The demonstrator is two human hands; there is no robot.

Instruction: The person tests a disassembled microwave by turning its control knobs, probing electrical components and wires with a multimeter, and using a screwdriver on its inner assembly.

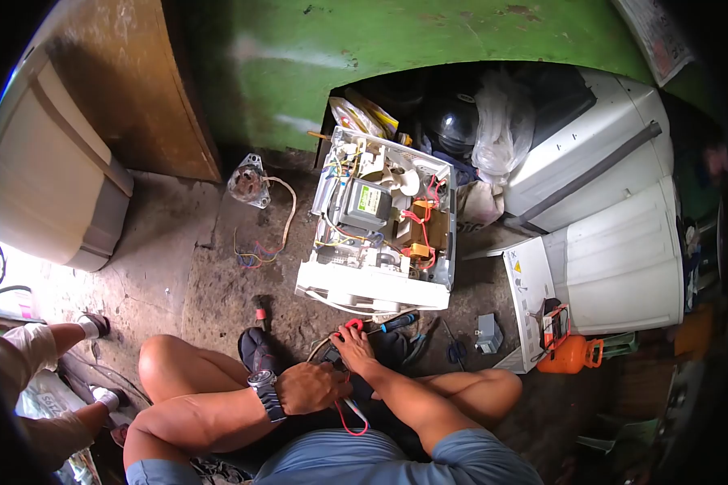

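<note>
My right hand (354,351) reaches forward between my knees, its fingers curled over a tool with a red curved end (353,324); most of the tool is covered. My left hand (309,389), below a wristwatch, is closed, and what its fingers hold is hidden. A red wire (351,431) loops below it. Just ahead stands an opened appliance (372,283) with a white casing. Its inside shows a grey labelled transformer (366,205), an orange-brown boxed part (435,230) and red and yellow wires. A blue-handled screwdriver (399,322) lies near my right hand.
A motor-like part (249,183) with a trailing cable lies left of the appliance. A red-handled brush (260,312) is nearer. To the right are a grey box (488,333), a white panel (529,283) and an orange container (570,354). Another person's legs (69,333) show at left.
</note>
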